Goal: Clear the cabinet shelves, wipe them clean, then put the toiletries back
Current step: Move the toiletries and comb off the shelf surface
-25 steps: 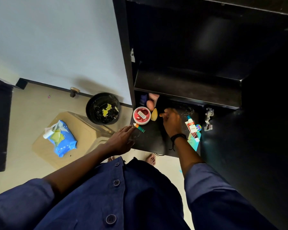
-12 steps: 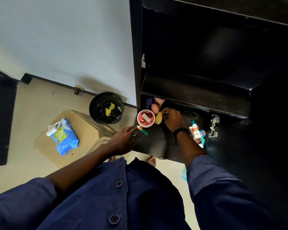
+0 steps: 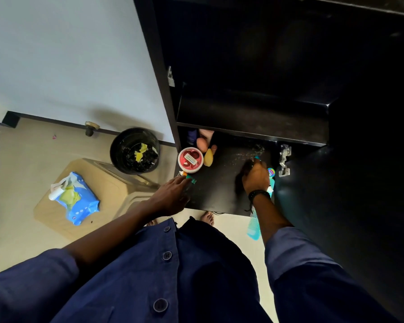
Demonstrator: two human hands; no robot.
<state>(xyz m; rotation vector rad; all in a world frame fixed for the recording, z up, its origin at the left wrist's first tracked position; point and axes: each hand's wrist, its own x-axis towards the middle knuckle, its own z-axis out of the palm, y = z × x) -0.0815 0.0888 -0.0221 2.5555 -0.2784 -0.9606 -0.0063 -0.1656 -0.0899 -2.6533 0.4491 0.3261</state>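
Head view shows our right hand closed over something dark on the lower shelf (what exactly, we cannot tell), our left hand spread flat at the edge. A careless sweep could knock the red tub or small tube off.
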